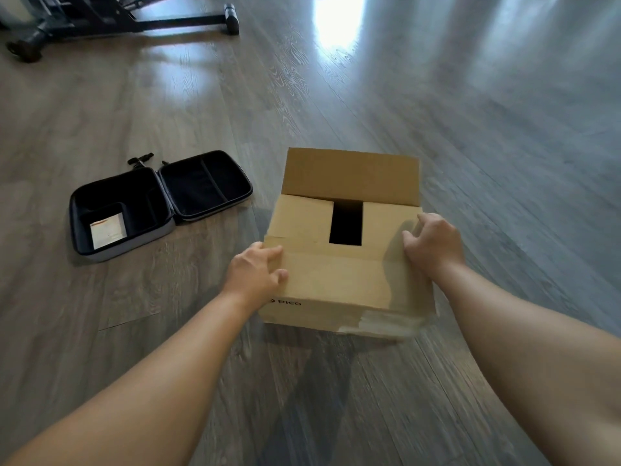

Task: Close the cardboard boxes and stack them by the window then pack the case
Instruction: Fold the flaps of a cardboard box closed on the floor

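Note:
A brown cardboard box (pixel 339 280) sits on the wood floor in front of me. Its near flap and two side flaps are folded down, leaving a dark gap in the middle. The far flap (pixel 349 174) still stands upright. My left hand (pixel 255 270) grips the box's left top edge, thumb on the near flap. My right hand (pixel 433 242) curls over the right top edge. To the left lies an open dark case (pixel 158 203), both halves flat on the floor, with a white card (pixel 108 229) in the left half.
Black metal legs of a piece of equipment (pixel 134 18) stand at the far left. Bright light reflects off the floor (pixel 339 25) at the top centre. Grey wood floor (pixel 504 146) stretches to the right of the box.

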The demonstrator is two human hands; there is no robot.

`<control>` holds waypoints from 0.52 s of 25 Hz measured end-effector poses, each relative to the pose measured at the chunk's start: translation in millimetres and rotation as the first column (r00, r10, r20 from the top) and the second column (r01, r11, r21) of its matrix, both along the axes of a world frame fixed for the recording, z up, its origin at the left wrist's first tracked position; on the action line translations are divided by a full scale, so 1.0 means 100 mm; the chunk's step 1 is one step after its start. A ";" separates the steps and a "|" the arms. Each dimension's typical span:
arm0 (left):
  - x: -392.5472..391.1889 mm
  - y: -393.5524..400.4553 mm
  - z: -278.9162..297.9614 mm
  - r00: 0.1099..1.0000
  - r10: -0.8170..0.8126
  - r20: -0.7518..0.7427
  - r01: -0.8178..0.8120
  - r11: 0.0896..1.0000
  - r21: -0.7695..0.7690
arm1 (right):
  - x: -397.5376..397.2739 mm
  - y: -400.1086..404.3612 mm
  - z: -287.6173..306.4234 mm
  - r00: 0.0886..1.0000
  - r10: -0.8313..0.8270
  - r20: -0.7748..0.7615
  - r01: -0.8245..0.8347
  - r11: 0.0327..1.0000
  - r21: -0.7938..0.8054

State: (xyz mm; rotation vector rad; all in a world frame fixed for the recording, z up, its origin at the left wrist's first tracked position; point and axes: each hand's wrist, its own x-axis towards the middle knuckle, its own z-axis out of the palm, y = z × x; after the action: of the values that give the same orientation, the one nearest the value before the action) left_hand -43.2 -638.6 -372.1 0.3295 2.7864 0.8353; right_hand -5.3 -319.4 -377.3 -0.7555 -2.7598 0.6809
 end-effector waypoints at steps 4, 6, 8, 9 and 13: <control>0.08 0.13 0.01 0.992 -0.122 0.016 0.122 0.993 -0.005 | -0.01 0.22 0.04 0.985 -0.161 0.065 0.171 0.961 -0.217; 0.07 0.17 0.03 0.988 -0.150 0.034 0.152 0.987 -0.045 | -0.01 0.26 0.05 0.980 -0.197 0.033 0.197 0.932 -0.305; 0.07 0.20 0.05 0.983 -0.177 0.055 0.181 0.979 -0.091 | 0.00 0.27 0.07 0.979 -0.206 -0.001 0.195 0.932 -0.306; 0.07 0.22 0.05 0.981 -0.186 0.057 0.191 0.975 -0.115 | 0.01 0.26 0.08 0.981 -0.194 -0.028 0.176 0.934 -0.312; 0.07 0.32 0.03 0.985 -0.169 0.022 0.171 0.968 -0.182 | 0.12 0.25 0.15 0.966 -0.173 -0.192 0.077 0.902 -0.424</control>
State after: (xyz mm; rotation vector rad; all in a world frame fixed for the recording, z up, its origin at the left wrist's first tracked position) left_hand -36.6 -606.6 -369.3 0.5226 2.7533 0.5348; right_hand 6.7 -294.5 -362.4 -0.8637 -2.3600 1.2635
